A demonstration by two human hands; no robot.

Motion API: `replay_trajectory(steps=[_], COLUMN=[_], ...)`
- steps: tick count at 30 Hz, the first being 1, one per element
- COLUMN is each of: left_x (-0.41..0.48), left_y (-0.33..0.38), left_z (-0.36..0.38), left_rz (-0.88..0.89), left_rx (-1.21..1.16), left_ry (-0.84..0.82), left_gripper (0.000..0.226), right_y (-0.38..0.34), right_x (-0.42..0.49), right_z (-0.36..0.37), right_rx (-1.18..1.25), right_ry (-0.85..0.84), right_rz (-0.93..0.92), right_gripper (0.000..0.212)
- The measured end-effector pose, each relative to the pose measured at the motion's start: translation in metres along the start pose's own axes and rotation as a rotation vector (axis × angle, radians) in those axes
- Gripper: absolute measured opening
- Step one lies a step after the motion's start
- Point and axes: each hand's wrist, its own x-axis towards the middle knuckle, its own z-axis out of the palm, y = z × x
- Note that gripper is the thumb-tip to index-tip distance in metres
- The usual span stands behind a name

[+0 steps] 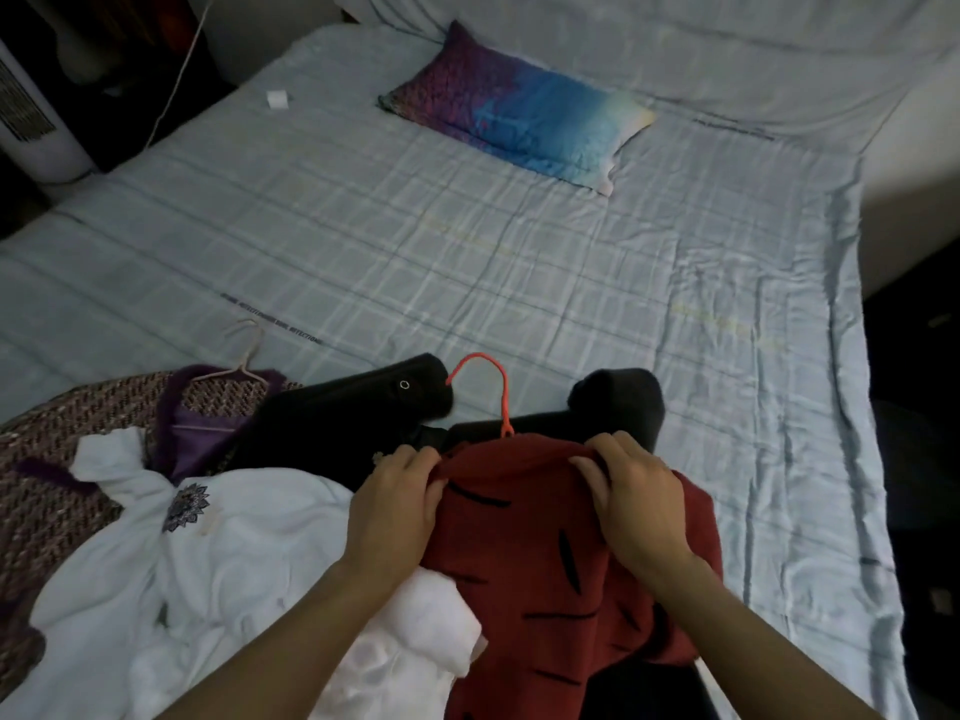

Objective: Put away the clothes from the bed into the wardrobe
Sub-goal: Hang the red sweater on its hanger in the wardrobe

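L hand (pixel 397 504) & R hand (pixel 636 504): fingers (pixel 415 462) curled, pinching red top (pixel 545 574) shoulders; orange hanger hook (pixel 504 407) just beyond fingers.

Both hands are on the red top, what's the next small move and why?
Probably lift the red top clear by its shoulders: left hand and right hand grip its upper edge, the orange hanger hook sticks out above, and it lies on a black garment, so raising it frees it for hanging.
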Motion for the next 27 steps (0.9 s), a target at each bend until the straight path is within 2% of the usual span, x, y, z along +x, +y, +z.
replay_trajectory(steps=[6,9,14,17,22,27], left_x=[0.002,-0.008,-0.045,-0.074,-0.125,-0.172], left_y=[0.072,0.105,0.153,0.181,0.236,0.295], left_z=[-0.063,-0.096,-0.154,-0.195,-0.268,-0.329], left_rz=[0.179,0.315,0.459,0.498,0.591,0.741], left_rx=[-0.188,-0.293,-0.253,-0.212,-0.235,-0.274], left_ry=[0.092,0.091,0.109,0.203,0.378,0.477], left_gripper=[0.017,0.015,0.013,0.008,0.018,0.015], right_y=[-0.007,-0.014,-0.032,-0.054,-0.088,-0.12], right_x=[-0.027,-0.047,-0.093,-0.12,-0.169,-0.232], right_z=[-0.11,-0.165,-0.244,-0.288,-0.373,-0.457], right_rx=[0.074,0.081,0.08,0.092,0.089,0.02], right_ry=[0.187,0.276,0.404,0.489,0.656,0.802], right_rz=[0.11,0.157,0.232,0.214,0.14,0.147], right_gripper=[0.025,0.012,0.01,0.01,0.012,0.015])
